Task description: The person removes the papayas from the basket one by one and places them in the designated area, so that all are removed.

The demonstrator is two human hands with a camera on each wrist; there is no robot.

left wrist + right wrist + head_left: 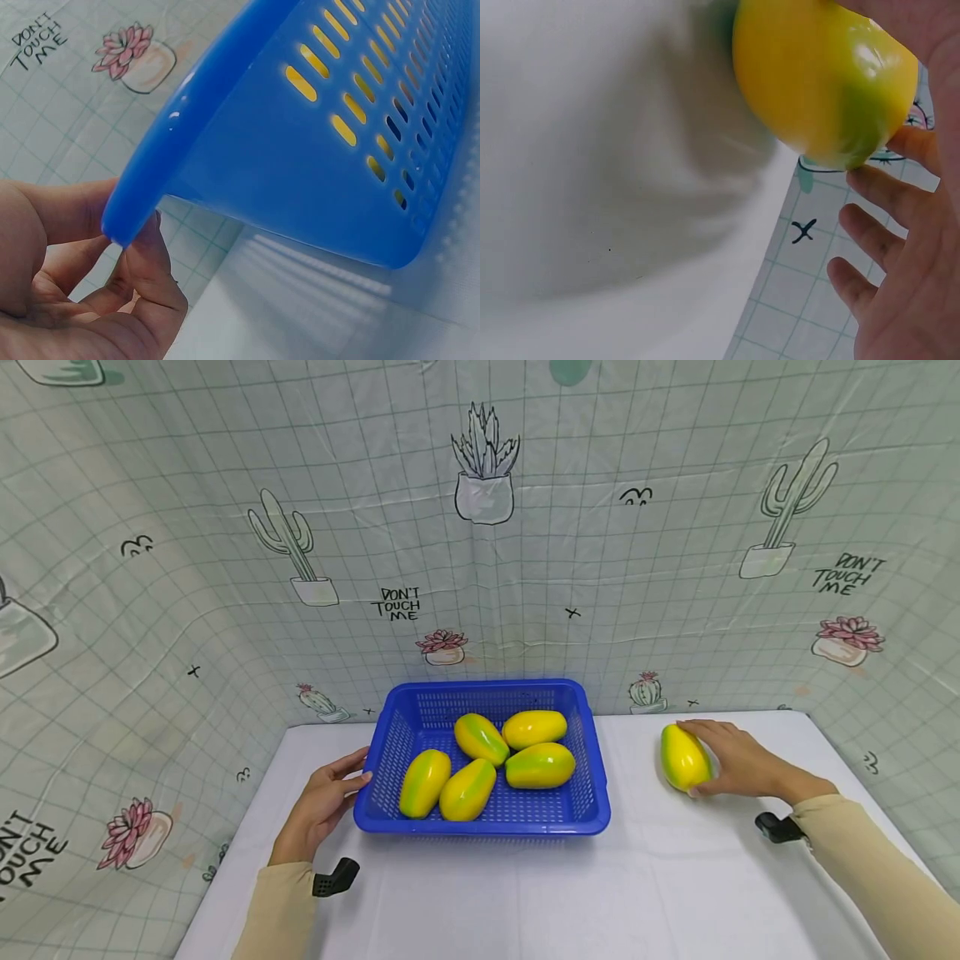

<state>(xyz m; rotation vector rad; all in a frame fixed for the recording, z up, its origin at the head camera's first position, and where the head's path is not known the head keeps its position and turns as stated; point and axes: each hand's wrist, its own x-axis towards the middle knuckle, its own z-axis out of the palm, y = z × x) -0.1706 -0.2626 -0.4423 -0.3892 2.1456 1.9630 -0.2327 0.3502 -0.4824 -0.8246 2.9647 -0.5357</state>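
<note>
Blue plastic basket is steadied at its left rim by your left hand with relaxed fingers, while right of it your right hand grips the lone mango, needing a lift into the basket.

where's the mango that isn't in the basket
In the head view the lone mango lies on the white table, to the right of the blue basket, with the right hand resting against it.
</note>
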